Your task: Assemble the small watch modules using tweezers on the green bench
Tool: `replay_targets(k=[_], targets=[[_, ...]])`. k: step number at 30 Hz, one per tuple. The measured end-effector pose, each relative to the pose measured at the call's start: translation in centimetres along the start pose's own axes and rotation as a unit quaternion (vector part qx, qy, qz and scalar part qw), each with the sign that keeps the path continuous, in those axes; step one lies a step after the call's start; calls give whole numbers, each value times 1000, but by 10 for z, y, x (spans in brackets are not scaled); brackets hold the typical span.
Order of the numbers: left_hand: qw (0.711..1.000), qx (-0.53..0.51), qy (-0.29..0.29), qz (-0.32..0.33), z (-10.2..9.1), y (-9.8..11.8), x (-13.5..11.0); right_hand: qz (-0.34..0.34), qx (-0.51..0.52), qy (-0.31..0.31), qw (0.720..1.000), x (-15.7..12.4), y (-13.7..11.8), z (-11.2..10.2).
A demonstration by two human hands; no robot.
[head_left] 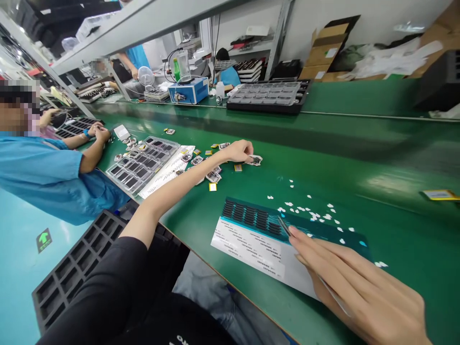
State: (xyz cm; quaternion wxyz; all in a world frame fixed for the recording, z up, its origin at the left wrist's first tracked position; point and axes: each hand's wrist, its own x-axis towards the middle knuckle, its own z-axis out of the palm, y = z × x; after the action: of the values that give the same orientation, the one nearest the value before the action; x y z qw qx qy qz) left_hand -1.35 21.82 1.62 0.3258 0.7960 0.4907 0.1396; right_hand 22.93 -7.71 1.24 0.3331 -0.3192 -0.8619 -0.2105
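Observation:
My left hand [240,151] reaches across the bench, its fingers closed on the edge of a small white-rimmed electronic part [256,160]. Several similar parts and small yellow-edged battery cells [213,187] lie around it. My right hand [354,278] grips metal tweezers [284,224]. Their tips point down at a teal-backed sheet [247,214] bearing rows of black stickers; whether they touch it I cannot tell. The sheet's lower part is white and printed, partly hidden by my right hand. White scraps [316,216] are scattered on and beyond the sheet.
To the left, a clear tray [143,163] holds dark rectangular pieces, with a co-worker in a blue shirt [43,167] beside it. A black compartment tray [77,268] sits below the bench edge. A single battery cell [441,195] lies far right. Stacked trays [268,96] stand behind.

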Motion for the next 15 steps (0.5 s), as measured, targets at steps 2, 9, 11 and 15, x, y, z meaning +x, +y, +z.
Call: replay_targets(k=[2, 9, 11, 15], targets=[[998, -56, 13, 11, 4, 13, -8, 17, -2, -6, 1000, 0, -1, -1], [911, -399, -65, 85, 48, 87, -97, 89, -12, -5, 996, 11, 2, -2], [874, -462, -121, 86, 60, 101, -132, 117, -18, 16, 993, 11, 3, -2], [881, -432, -156, 111, 77, 109, -184, 181, -33, 25, 983, 6, 0, -2]])
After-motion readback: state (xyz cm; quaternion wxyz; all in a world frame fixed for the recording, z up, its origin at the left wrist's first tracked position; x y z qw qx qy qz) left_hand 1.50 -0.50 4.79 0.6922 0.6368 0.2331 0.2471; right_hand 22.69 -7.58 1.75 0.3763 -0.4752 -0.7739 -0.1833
